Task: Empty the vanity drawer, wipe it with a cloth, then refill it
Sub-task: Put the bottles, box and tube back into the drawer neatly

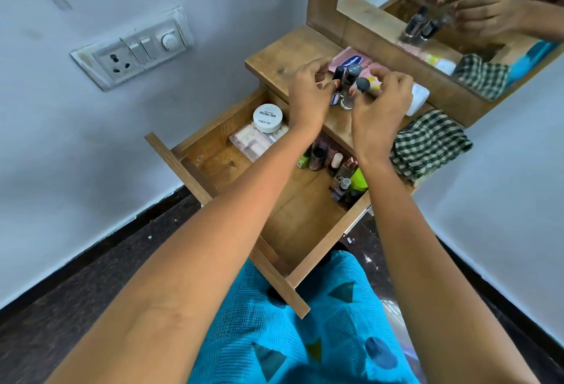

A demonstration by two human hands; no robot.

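While left hand (308,95), right hand (380,109) pinch bottles (348,80) by shelf (283,60) edge | drawer (293,217) open

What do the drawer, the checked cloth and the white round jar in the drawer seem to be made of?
Drawer: wood, probably, matte brown with visible grain and knots.
Checked cloth: woven fabric, soft folds, green-and-cream checks.
White round jar: likely plastic, smooth with slight sheen and printed lid.

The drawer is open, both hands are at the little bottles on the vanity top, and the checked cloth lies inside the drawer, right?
Not quite: the head view shows the checked cloth on the vanity top, not in the drawer. The rest holds: open drawer, left hand and right hand at the small bottles.
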